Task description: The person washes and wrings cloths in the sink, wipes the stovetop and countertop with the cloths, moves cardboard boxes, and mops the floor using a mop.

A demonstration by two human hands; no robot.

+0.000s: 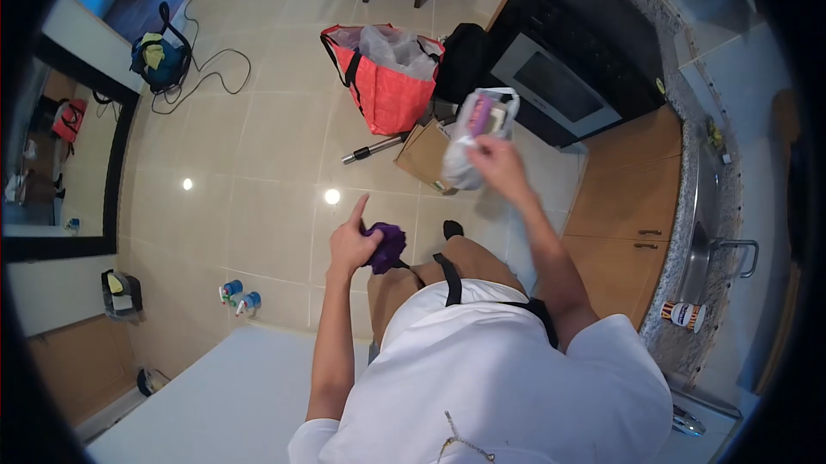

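Observation:
My left hand (351, 244) is closed around a crumpled purple cloth (387, 247), with the index finger stretched out. In my right hand (499, 164) is a whitish plastic bag (465, 170), held up in front of the oven. Through the bag's open top a pink-purple package (479, 115) shows, along with other items I cannot make out. Beyond the hands, a large red shopping bag (391, 89) stands on the floor, stuffed with clear plastic. A cardboard box (425, 157) sits on the floor just left of the plastic bag.
A metal tube (374, 149) lies by the box. The black oven (559, 85) and wooden cabinets (624, 206) line the right side. A vacuum cleaner (162, 64) with a trailing cord stands at far left. Two spray bottles (248, 302) are at lower left, near a white surface (215, 395).

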